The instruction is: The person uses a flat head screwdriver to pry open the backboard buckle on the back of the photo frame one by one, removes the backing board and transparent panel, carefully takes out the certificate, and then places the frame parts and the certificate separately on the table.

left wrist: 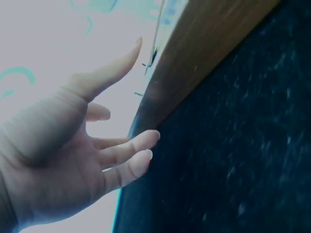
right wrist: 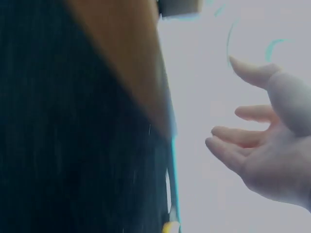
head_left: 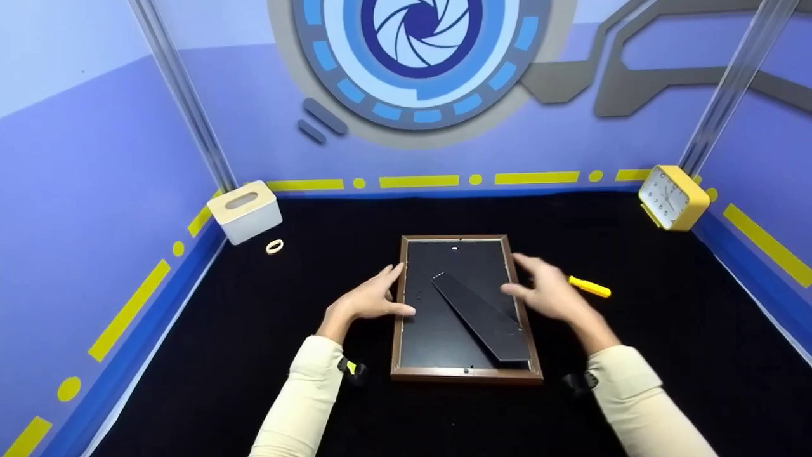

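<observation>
A brown picture frame (head_left: 466,374) lies back side up on the black cloth. Its black backing board (head_left: 431,336) carries a black easel stand (head_left: 482,317) that slants toward the lower right corner. My left hand (head_left: 371,298) is at the frame's left edge, its thumb reaching over the edge and its fingers along the side. In the left wrist view those fingers are loosely extended beside the wooden side. My right hand (head_left: 549,289) hovers by the right edge, fingers spread and slightly blurred. The right wrist view shows this hand (right wrist: 272,141) apart from the wood, holding nothing.
A yellow-handled tool (head_left: 590,287) lies just right of my right hand. At the back left are a tissue box (head_left: 247,216) with a wooden lid and a small cream ring (head_left: 274,246). A yellow clock (head_left: 675,197) stands at the back right, near the wall.
</observation>
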Demonstrator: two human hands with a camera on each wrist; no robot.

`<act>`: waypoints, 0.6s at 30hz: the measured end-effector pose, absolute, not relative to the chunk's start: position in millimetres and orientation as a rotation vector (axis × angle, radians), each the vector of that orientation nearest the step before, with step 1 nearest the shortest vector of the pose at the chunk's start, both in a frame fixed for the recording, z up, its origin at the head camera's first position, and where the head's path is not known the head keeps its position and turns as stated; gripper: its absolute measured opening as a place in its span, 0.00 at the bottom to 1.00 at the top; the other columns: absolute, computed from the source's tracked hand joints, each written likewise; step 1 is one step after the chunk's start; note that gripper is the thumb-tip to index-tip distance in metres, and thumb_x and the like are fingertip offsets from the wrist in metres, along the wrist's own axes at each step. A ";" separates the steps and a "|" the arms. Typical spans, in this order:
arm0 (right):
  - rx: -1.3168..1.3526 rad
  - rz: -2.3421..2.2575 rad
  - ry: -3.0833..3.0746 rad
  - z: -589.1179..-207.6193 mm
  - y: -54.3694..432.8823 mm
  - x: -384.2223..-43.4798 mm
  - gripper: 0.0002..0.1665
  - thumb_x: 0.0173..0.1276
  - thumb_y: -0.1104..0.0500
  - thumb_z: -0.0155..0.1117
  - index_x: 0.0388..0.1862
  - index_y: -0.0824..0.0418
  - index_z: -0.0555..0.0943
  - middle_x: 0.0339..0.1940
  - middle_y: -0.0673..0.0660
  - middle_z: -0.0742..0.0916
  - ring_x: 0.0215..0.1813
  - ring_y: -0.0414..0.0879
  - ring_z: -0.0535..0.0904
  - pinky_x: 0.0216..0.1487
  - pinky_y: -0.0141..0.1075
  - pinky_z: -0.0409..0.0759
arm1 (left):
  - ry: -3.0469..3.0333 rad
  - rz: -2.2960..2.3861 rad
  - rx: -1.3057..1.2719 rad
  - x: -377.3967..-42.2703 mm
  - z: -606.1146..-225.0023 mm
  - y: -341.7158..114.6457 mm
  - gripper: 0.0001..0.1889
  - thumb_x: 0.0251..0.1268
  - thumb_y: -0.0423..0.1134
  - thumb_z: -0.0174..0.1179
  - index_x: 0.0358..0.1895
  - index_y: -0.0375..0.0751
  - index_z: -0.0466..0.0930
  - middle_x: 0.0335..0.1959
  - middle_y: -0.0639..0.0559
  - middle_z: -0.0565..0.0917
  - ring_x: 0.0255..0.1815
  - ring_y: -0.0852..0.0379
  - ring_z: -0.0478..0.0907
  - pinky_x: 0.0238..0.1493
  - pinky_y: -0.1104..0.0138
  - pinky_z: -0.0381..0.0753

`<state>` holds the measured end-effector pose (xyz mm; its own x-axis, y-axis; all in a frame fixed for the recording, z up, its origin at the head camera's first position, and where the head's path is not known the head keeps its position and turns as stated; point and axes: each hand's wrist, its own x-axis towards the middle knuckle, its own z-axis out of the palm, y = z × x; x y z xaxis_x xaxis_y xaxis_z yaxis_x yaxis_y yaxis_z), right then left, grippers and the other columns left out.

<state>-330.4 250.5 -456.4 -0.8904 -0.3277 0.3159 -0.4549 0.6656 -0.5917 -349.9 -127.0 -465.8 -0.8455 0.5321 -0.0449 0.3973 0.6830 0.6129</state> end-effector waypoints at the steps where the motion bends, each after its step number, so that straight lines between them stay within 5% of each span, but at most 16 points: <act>1: 0.682 1.009 -2.720 -455.7 243.7 -328.2 0.45 0.67 0.51 0.72 0.72 0.75 0.65 0.69 0.75 0.72 0.68 0.69 0.69 0.67 0.58 0.67 | 2.681 0.899 0.760 -350.5 -467.6 -125.8 0.57 0.57 0.58 0.72 0.81 0.38 0.45 0.77 0.28 0.50 0.49 0.51 0.79 0.66 0.55 0.69; 7: 0.830 0.915 -2.893 -454.4 211.1 -316.8 0.57 0.67 0.39 0.68 0.77 0.74 0.56 0.76 0.74 0.63 0.77 0.66 0.57 0.75 0.56 0.54 | 2.676 0.895 0.838 -351.3 -477.2 -121.9 0.56 0.58 0.56 0.72 0.80 0.35 0.47 0.81 0.36 0.46 0.78 0.43 0.51 0.76 0.53 0.53; 13: 0.842 0.816 -3.077 -461.1 195.4 -305.7 0.68 0.61 0.29 0.66 0.80 0.72 0.49 0.78 0.74 0.56 0.79 0.66 0.48 0.75 0.58 0.49 | 2.641 0.919 0.845 -351.8 -479.2 -117.8 0.55 0.59 0.54 0.72 0.80 0.33 0.48 0.81 0.38 0.44 0.79 0.44 0.47 0.76 0.54 0.52; 18: 0.816 0.769 -3.118 -466.0 187.7 -301.3 0.71 0.57 0.30 0.71 0.80 0.71 0.48 0.79 0.74 0.55 0.79 0.66 0.45 0.76 0.58 0.49 | 2.631 0.923 0.838 -352.4 -479.5 -118.2 0.54 0.59 0.53 0.72 0.79 0.32 0.48 0.81 0.38 0.43 0.79 0.44 0.46 0.76 0.54 0.52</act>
